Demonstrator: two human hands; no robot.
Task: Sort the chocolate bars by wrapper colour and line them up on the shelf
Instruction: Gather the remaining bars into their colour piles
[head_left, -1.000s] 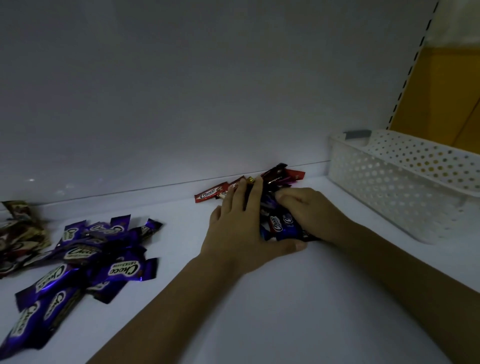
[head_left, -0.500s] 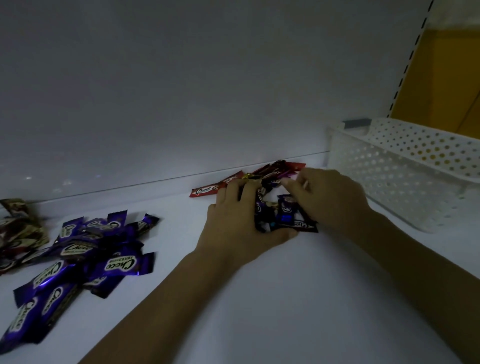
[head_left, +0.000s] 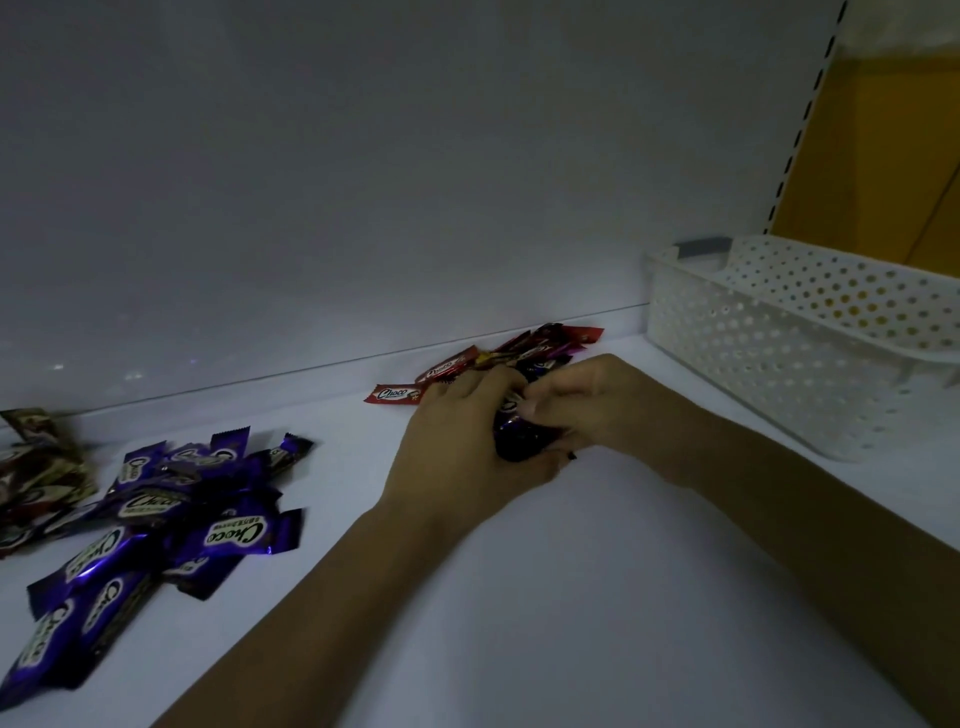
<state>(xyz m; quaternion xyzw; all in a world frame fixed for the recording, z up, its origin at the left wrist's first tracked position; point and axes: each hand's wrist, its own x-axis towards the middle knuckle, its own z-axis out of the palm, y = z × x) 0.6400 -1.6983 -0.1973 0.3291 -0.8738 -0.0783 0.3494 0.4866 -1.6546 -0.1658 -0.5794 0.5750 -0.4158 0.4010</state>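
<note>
On the shelf (head_left: 571, 597), mid-back: left hand (head_left: 462, 452) and right hand (head_left: 602, 410) both curl round a bunch of purple bars (head_left: 517, 441). Just behind lie red bars (head_left: 447, 366), by the wall. Loose purple pile (head_left: 171, 519) to the left, brown bars (head_left: 36, 462) far left, white basket (head_left: 779, 353) right.

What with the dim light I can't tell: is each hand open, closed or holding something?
Left hand: closed round a bundle of purple bars.
Right hand: closed, pinching the same bundle.
</note>
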